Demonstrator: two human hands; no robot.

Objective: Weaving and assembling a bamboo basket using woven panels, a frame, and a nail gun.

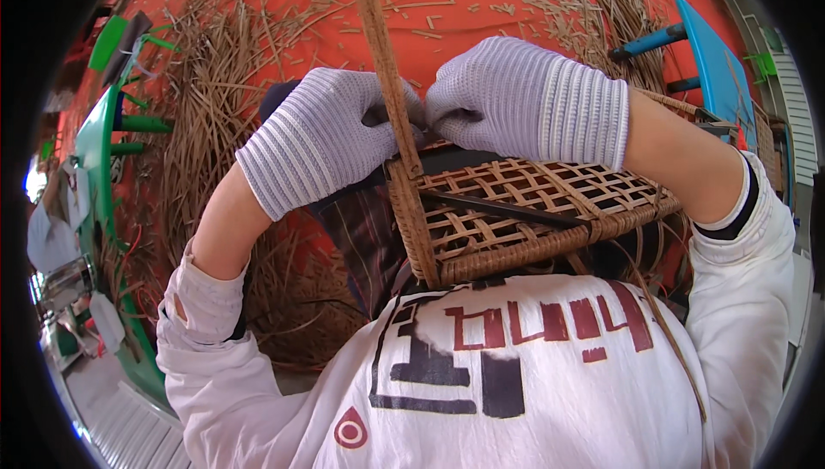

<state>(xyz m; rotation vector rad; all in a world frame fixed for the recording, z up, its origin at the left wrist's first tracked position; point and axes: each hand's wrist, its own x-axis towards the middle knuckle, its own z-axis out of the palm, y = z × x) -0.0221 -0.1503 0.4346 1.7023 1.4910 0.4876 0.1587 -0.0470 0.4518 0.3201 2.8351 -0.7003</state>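
Both my hands wear pale lilac-grey knitted gloves and meet at the far left edge of a woven rattan panel [550, 190] on my lap. My left hand [331, 130] is closed, its fingertips behind a long flat cane strip [385, 57] that rises from the panel's corner. Fingers curled in a pinch, my right hand [498, 95] works close beside it; whatever lies between the fingertips is hidden. The panel has an open crisscross weave, a wrapped rim and a dark bar [507, 210] across it.
Bundles of dried cane strips [210, 100] lie on the red ground sheet [344, 22], with another pile [593, 5] at far right. A green stool [101, 160] stands at left, a blue stool [720, 65] at right. A thin loose strand [666, 327] hangs over my shirt.
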